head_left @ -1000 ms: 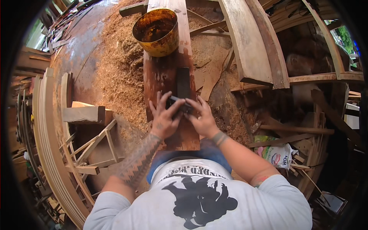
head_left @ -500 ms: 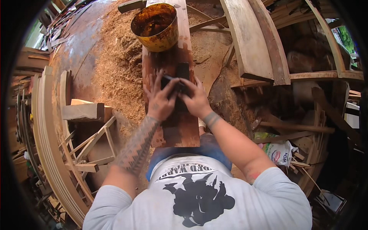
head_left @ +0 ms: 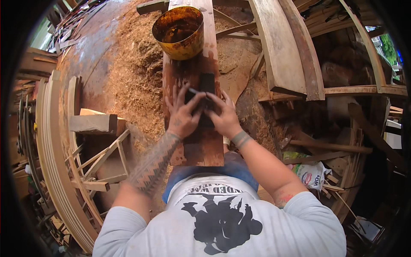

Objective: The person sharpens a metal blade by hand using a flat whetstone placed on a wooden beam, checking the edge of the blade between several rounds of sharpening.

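My left hand [head_left: 184,112] and my right hand [head_left: 223,115] grip a small dark piece [head_left: 195,92] between fingertips, directly over a long black block [head_left: 207,79] lying lengthwise on a reddish, wet-stained plank [head_left: 184,152]. The piece is partly hidden by my fingers and blurred. Beyond my hands, a stained yellow bucket [head_left: 179,47] stands on the same plank, with dark residue inside.
Sawdust [head_left: 132,64] covers the ground left of the plank. Curved boards [head_left: 278,51] rise at upper right. Stacked strips [head_left: 51,154] and a short block [head_left: 92,124] lie to the left. A plastic sack [head_left: 308,173] rests among scrap wood at lower right.
My two hands moved away from my body along the black block with the dark piece, then slightly back and to the right. The framing shifted a little as well.
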`<state>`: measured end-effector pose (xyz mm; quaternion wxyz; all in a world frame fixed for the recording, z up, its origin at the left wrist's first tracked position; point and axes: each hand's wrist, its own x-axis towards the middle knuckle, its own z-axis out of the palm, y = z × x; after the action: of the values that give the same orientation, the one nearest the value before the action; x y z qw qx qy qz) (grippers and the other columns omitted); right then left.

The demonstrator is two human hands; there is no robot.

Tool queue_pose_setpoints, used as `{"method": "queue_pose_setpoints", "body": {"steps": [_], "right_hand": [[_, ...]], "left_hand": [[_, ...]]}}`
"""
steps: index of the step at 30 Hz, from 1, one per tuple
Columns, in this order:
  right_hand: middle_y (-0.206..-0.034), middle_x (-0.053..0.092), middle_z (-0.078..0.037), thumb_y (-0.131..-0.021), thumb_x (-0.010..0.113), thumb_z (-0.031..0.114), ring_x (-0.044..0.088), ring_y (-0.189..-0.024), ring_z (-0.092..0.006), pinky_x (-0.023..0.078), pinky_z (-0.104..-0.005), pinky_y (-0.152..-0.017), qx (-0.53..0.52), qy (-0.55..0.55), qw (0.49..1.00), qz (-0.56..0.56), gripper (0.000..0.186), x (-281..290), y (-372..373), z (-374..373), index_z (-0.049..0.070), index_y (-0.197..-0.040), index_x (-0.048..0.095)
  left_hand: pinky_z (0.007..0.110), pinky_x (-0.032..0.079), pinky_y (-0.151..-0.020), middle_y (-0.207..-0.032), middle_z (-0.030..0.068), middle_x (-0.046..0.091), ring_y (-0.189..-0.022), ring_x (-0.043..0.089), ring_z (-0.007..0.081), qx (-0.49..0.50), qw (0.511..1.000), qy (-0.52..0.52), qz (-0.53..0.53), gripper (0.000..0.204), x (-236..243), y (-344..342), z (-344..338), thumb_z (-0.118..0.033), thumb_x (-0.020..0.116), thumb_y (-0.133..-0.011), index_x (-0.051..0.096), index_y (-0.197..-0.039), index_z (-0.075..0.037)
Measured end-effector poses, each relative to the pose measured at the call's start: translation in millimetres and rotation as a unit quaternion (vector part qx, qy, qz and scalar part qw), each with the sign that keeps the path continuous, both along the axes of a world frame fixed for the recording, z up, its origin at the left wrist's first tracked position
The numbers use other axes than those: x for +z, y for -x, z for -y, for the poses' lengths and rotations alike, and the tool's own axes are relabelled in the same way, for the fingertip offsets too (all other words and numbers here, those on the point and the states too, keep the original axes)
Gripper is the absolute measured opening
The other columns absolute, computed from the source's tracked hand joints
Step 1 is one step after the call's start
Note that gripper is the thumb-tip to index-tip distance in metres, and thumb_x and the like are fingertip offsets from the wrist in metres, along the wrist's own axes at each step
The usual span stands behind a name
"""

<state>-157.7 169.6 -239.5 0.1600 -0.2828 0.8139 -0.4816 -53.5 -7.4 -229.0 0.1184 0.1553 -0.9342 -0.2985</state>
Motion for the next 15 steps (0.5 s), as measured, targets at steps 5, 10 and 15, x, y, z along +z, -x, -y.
{"method": "queue_pose_setpoints", "body": {"steps": [5,10,15], "right_hand": [[-0.166,0.046,-0.036,-0.097,0.084,0.026,0.04,-0.158,-0.0546,0.035,-0.0589,-0.132,0.021,-0.044,0.999,-0.011,0.059,0,-27,-42,0.029,-0.155,0.07],[-0.165,0.046,-0.037,-0.098,0.083,0.025,0.04,-0.156,-0.0572,0.036,-0.0575,-0.131,-0.001,-0.023,0.999,-0.028,0.059,5,10,9,0.027,-0.156,0.069],[-0.166,0.046,-0.036,-0.096,0.085,0.025,0.04,-0.157,-0.0557,0.035,-0.06,-0.132,0.028,-0.041,0.999,-0.016,0.062,9,-24,-46,0.029,-0.156,0.069]], "left_hand": [[0.082,0.001,-0.131,-0.179,0.0113,0.038,-0.173,0.016,0.0489,-0.013,0.999,-0.032,-0.008,0.05,-5,-33,-34,-0.029,0.08,-0.1,0.073,-0.149,-0.04],[0.08,0.001,-0.132,-0.178,0.0103,0.04,-0.173,0.016,0.0472,0.016,1.0,-0.017,-0.019,0.052,1,11,9,-0.029,0.081,-0.099,0.073,-0.149,-0.039],[0.083,0.001,-0.13,-0.178,0.0092,0.04,-0.174,0.015,0.0474,-0.014,1.0,-0.015,-0.001,0.052,3,-35,-39,-0.029,0.082,-0.098,0.074,-0.148,-0.041]]}}
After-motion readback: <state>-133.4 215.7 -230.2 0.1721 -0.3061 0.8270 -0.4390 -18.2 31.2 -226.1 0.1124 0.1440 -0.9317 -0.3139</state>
